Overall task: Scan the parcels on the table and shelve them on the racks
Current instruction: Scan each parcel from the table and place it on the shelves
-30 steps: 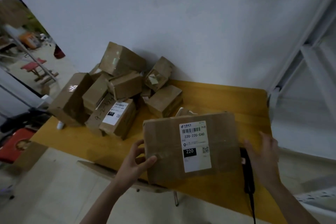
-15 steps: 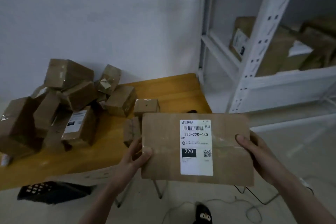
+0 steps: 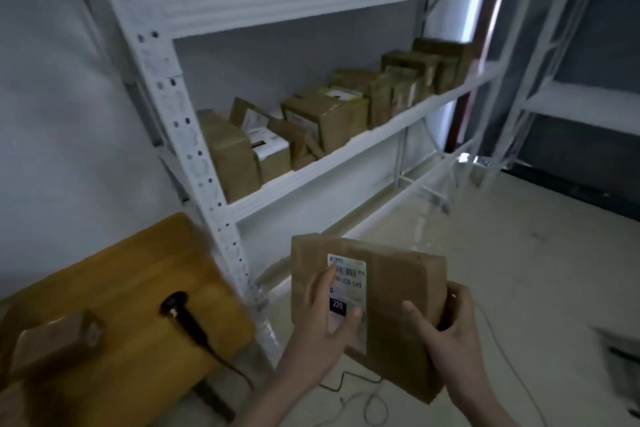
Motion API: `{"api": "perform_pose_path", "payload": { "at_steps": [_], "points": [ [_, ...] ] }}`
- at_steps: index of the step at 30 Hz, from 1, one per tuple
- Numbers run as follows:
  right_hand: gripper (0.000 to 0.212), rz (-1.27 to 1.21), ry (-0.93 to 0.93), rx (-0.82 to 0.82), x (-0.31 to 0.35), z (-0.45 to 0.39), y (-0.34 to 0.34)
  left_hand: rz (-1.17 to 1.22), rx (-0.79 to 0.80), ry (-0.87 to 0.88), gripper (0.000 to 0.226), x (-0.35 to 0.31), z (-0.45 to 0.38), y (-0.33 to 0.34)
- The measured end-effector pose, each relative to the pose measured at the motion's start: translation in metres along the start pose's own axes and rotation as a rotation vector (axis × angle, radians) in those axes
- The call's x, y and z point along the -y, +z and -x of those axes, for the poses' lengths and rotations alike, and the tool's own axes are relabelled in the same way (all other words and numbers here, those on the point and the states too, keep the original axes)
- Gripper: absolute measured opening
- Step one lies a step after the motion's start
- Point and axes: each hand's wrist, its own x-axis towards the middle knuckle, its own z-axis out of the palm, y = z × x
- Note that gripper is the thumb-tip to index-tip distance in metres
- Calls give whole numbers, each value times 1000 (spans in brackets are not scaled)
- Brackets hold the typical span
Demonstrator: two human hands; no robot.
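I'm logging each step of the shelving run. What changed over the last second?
The right hand, open beside the scanner a second ago, took hold of the parcel, and the person turned from the table to the rack. The left hand shifted onto the label. The scanner stays on the table; the parcel stays label-up.

The wooden table (image 3: 114, 274) bears a scanner (image 3: 180, 314) and box (image 3: 52, 343); the rack shelf (image 3: 346, 152) holds parcels (image 3: 325, 118).

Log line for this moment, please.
phase: carry to rack | parcel: held by left hand and right hand, label up | scanner: on table | rack: parcels on shelf
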Motion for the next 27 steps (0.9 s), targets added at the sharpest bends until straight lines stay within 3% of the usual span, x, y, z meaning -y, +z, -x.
{"api": "perform_pose_path", "payload": {
  "at_steps": [7, 13, 17, 23, 27],
  "points": [
    [53, -88, -29, -89, 10, -86, -128, 3, 258, 53, 107, -94, -90, 150],
    [57, -171, -30, -47, 25, -134, -215, 6, 362, 164, 108, -139, -149, 222],
    [78, -180, -54, 2, 34, -169, -250, 68, 449, 197, 115, -162, -190, 249],
    [101, -173, 10, 73, 39, -254, -290, -26, 409, 313, 113, -194, -275, 277],
    [86, -126, -24, 91, 51, -332, -307, -266, 296, 498, 104, -215, -347, 291]
  ]
}}
